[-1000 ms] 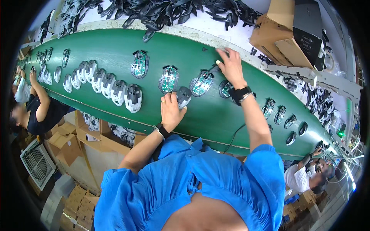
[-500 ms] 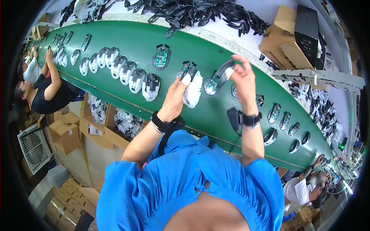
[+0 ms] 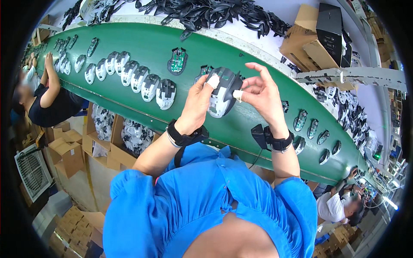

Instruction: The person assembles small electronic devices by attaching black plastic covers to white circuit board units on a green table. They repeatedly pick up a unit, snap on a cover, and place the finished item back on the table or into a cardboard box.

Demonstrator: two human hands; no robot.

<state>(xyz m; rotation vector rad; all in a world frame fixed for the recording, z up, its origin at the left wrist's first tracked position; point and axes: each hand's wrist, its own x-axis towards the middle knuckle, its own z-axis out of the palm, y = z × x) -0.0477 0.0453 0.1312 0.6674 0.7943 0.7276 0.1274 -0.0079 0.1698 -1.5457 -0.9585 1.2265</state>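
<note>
Above the green work surface (image 3: 142, 47), we hold the grey-and-white mouse shell (image 3: 221, 96) in the left hand (image 3: 195, 107), fingers closed; our right hand (image 3: 264, 98), fingers part-spread, meets its right edge, grip unclear.

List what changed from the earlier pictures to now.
The left hand has lifted a mouse off the green belt. The right hand took up a black strip and brought it left, to the mouse's right side. The row of mice and cardboard box stayed put.

Mouse shells (image 3: 140, 78) on belt (image 3: 142, 47), left of hands (image 3: 195, 105)
</note>
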